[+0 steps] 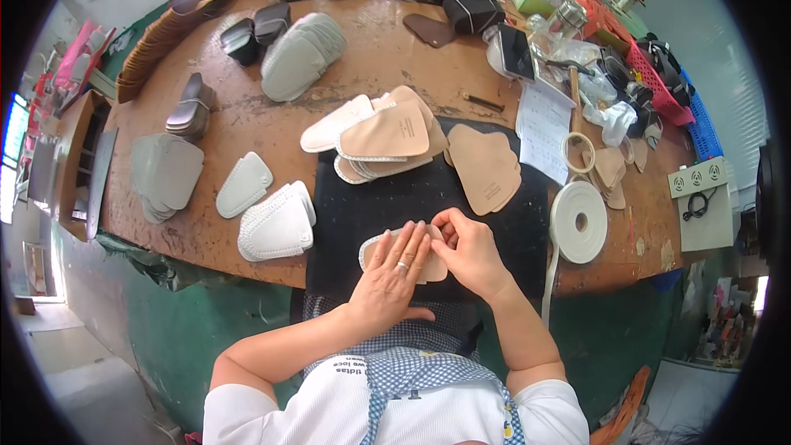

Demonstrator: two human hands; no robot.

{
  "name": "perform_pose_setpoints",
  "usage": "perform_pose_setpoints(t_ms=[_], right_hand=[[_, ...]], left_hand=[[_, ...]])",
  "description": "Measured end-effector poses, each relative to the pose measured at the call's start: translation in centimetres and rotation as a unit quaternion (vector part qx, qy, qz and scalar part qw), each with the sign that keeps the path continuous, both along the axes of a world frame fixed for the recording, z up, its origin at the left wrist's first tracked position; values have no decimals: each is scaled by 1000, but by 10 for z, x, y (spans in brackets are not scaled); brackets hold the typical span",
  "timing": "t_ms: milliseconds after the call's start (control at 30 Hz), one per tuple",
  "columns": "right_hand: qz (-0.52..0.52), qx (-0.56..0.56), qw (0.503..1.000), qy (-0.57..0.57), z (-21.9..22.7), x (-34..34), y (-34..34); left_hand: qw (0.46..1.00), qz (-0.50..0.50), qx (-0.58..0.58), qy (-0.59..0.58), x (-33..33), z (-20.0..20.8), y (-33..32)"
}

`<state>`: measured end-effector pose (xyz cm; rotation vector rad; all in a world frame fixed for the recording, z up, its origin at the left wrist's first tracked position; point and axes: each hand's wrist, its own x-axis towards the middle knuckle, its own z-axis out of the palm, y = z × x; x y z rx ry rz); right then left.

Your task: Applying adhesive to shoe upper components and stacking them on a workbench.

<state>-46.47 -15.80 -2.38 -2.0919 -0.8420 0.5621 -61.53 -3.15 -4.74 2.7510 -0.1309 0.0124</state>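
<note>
My left hand point(394, 274) lies flat, fingers spread, pressing down on a beige shoe-tongue piece point(372, 249) with a white layer under it, on the black mat point(387, 198). My right hand point(470, 247) pinches the right end of the same piece with fingertips curled together. A ring shows on my left hand. Just beyond on the mat lie a fan of beige and white tongue pieces point(383, 136) and a stack of tan pieces point(484, 166).
White perforated pieces point(276, 222) and grey stacks point(169, 173) lie left on the brown table point(247, 115). A white tape roll point(579, 221), a smaller tape ring point(577, 151) and paper sheets point(542, 125) sit right. Dark bundles, baskets and clutter fill the far edge.
</note>
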Motion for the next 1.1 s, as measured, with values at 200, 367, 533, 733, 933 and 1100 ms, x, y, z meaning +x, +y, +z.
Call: perform_pose_setpoints(t_ms=[200, 367, 533, 733, 933, 1100], right_hand=[[71, 164, 984, 2, 43, 20, 43], [44, 169, 982, -72, 55, 83, 117], [49, -21, 899, -435, 42, 81, 124], [216, -10, 857, -468, -24, 61, 155], [240, -60, 865, -437, 15, 56, 175], [198, 7, 849, -490, -13, 75, 180]], left_hand=[[925, 220, -202, -234, -19, 28, 55], [885, 403, -60, -223, -42, 26, 130], [863, 437, -148, -206, -73, 26, 150], [863, 411, -138, -260, -39, 31, 163], [838, 462, -97, -274, -65, 26, 204], [847, 500, 13, -179, -67, -1, 222]])
